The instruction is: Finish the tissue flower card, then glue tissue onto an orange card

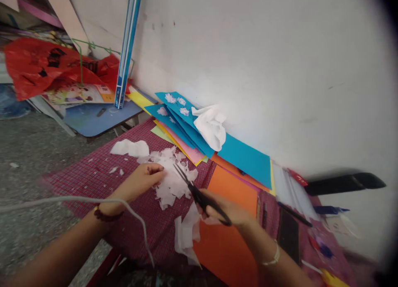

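Note:
My right hand (214,206) is closed around the black handles of a pair of scissors (199,196), whose narrow blades point up and left over a pile of torn white paper pieces (171,183). At the left edge of this pile is my left hand (149,177), its fingers curled with thumb and fingertips near each other; whatever they pinch, if anything, is too small to make out. A larger white paper strip (130,148) lies behind my left hand. More white strips (186,233) rest below the scissors, beside an orange sheet (230,237).
Blue sheets with small white paper clumps (171,98) and a crumpled white tissue (211,127) lean near the wall. A white cable (124,202) crosses over my left forearm. Left, a blue table (93,119) bears a red bag (40,65). A dark phone-like object (288,233) lies right.

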{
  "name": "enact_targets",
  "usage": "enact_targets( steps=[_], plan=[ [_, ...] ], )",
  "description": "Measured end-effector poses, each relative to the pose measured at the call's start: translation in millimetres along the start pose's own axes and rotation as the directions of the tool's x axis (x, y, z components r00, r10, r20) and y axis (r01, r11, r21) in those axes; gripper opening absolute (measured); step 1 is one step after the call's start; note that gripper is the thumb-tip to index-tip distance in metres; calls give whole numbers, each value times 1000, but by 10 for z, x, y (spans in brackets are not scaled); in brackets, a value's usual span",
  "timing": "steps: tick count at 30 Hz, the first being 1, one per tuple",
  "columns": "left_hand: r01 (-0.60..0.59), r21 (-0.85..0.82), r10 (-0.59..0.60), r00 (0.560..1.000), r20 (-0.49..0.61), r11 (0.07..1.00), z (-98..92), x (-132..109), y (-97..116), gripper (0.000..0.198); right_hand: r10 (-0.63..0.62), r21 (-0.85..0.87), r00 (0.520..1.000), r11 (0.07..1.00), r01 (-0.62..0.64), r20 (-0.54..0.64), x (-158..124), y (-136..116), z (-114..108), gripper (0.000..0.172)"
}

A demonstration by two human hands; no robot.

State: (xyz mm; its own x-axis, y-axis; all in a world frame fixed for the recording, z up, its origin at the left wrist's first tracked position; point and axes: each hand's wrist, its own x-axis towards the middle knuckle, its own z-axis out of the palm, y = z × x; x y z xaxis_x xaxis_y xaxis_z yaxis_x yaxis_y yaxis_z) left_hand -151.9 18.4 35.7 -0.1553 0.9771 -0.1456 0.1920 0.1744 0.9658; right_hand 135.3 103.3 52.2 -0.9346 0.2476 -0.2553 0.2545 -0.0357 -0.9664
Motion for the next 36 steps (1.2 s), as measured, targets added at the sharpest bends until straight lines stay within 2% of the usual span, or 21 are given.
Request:
enact_targets(
  steps=[2,5,7,10,12,14,18,20,23,26,29,32,33,34,36],
  plan=[
    [-78,222,100,991,-87,972,-45,-35,9,23,-78,-3,996,997,78,-36,-130,-15,-7,63],
    [-132,564,288,937,-198,815,-66,-116,51,40,-150,-4,978,989,151,-143,-408,-28,45,58],
    [-153,658,358,914,-189,738,-26,-163,105,46,-191,7,947,980,200,-260,-621,-11,113,56],
    [-248,643,376,924,-67,725,146,-205,222,37,-226,19,895,967,253,-384,-936,80,244,58],
    [-341,613,359,928,98,713,343,-218,315,26,-227,28,877,964,263,-425,-1126,171,339,60],
    [-429,607,325,903,279,669,596,-227,400,22,-221,24,862,965,260,-456,-1296,262,433,61],
    [-604,638,243,789,564,478,1179,-271,486,17,-209,6,804,967,255,-556,-1571,391,597,54],
    [-658,656,212,747,630,370,1458,-300,483,22,-210,8,768,963,270,-605,-1670,440,657,49],
    [-686,695,213,727,652,214,1814,-304,450,27,-212,31,728,952,305,-652,-1765,527,720,47],
    [-698,701,210,714,668,146,2055,-216,407,22,-202,89,715,934,347,-669,-1813,623,769,53],
    [-710,687,205,703,681,155,2136,-55,395,26,-193,126,717,922,365,-670,-1845,687,808,54],
    [-700,693,224,713,664,174,2023,110,452,20,-188,113,707,928,356,-682,-1868,688,819,56],
    [-678,697,242,735,634,234,1944,154,485,16,-189,98,703,933,346,-685,-1870,673,814,59],
    [-639,687,258,769,585,345,1848,187,524,13,-186,83,704,940,330,-685,-1866,651,805,61],
    [-460,519,236,866,441,720,1620,211,612,10,-172,58,720,958,282,-672,-1840,589,781,64]
  ],
)
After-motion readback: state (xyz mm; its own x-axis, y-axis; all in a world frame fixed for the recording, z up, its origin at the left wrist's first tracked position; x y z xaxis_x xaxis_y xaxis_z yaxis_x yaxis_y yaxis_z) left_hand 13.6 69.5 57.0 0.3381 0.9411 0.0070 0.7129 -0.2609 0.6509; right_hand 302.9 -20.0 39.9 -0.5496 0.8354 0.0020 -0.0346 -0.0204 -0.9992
